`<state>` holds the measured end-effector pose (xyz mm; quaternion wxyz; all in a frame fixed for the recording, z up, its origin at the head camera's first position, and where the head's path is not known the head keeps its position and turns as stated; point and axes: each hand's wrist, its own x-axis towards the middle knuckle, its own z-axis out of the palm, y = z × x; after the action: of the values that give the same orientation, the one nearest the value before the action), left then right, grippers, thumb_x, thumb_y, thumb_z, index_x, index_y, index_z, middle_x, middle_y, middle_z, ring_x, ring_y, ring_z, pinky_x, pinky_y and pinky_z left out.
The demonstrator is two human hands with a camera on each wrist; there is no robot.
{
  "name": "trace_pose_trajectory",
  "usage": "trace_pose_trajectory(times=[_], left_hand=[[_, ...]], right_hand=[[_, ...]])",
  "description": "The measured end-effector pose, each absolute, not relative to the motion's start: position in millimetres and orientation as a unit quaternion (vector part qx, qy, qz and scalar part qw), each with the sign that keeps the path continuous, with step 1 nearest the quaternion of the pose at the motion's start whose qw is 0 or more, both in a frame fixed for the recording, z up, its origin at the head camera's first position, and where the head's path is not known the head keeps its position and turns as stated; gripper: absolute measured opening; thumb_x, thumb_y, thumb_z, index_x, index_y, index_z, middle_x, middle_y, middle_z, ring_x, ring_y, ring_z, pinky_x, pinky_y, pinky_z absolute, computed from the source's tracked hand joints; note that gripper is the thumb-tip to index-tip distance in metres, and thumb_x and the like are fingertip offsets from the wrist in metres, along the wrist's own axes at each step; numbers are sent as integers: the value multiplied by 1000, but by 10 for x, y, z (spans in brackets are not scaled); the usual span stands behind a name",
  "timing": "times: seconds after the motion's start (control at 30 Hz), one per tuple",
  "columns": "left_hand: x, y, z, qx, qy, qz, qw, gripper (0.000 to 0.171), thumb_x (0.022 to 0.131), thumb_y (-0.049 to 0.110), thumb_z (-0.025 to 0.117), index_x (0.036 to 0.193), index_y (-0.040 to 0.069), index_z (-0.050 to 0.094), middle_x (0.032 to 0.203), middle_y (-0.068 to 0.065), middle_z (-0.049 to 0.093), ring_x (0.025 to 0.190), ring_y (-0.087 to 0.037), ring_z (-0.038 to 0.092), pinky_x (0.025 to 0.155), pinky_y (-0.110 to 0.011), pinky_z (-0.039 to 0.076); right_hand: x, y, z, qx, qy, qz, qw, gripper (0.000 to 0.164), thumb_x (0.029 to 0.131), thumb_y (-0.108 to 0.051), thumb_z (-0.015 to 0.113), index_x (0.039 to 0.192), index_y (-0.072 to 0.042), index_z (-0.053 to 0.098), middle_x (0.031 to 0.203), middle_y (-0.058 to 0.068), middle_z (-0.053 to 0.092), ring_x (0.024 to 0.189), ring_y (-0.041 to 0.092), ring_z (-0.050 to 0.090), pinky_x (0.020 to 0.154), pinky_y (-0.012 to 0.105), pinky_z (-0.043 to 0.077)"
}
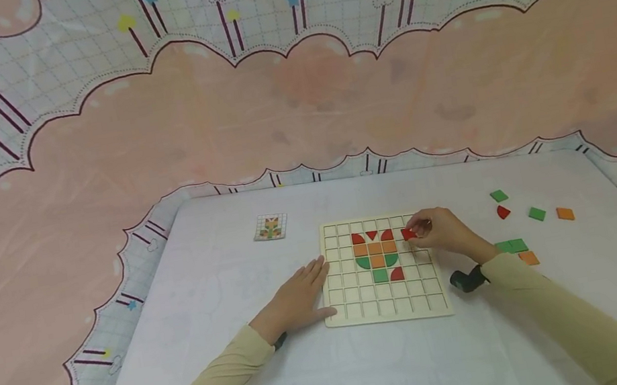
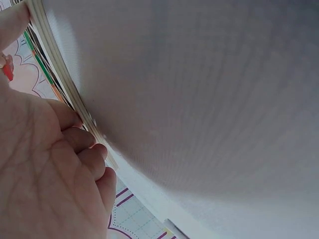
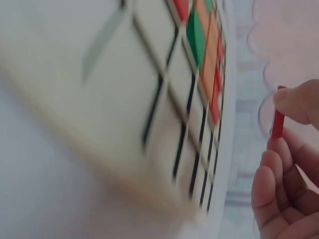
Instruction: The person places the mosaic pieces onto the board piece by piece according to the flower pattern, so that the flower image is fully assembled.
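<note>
A pale grid board point(image 1: 358, 307) lies on the white table, with red, orange and green tiles point(image 1: 375, 248) set in its upper middle squares. My left hand point(image 1: 298, 296) rests along the board's left side, fingers and thumb straight at its edge. From the left wrist view, the fingertips of that hand point(image 2: 55, 149) meet the board's rim point(image 2: 65, 74). Between thumb and fingers, my right hand point(image 1: 444, 231) pinches a small red tile point(image 1: 408, 234) over the board's upper right squares. Seen edge-on in the right wrist view, the red tile point(image 3: 278, 112) is thin and flat.
Right of the board lie several loose tiles, among them a red one point(image 1: 503, 212), a green one point(image 1: 537, 213) and an orange one point(image 1: 565, 214). A small pattern card point(image 1: 270, 227) sits beyond the board's upper left corner. Patterned cloth point(image 1: 294, 106) hangs behind the table.
</note>
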<state>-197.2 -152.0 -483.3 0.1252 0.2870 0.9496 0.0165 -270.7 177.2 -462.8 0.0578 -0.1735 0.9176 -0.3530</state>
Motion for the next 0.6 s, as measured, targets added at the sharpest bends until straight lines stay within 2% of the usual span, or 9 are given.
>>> trace_pose_trajectory(times=[0.47,0.6], left_hand=[[-1988,-1536,-4850,288,950,12,123,89,89,61,47,151,5,16,159,-12,12,147,-24,14,120,-38,20],[-1983,-1536,-4853,288,949,12,125,89,90,61,46,151,5,15,159,-11,12,147,-23,14,120,-38,19]], right_hand=[[-2394,1250,-4790,-224,887,-395,83,18,74,-9,77,87,-1,70,74,3,62,66,8,52,57,16,46],[-2353,1158,-4822,-248,885,-388,73,15,73,-9,78,85,-2,71,72,2,64,63,5,52,56,16,46]])
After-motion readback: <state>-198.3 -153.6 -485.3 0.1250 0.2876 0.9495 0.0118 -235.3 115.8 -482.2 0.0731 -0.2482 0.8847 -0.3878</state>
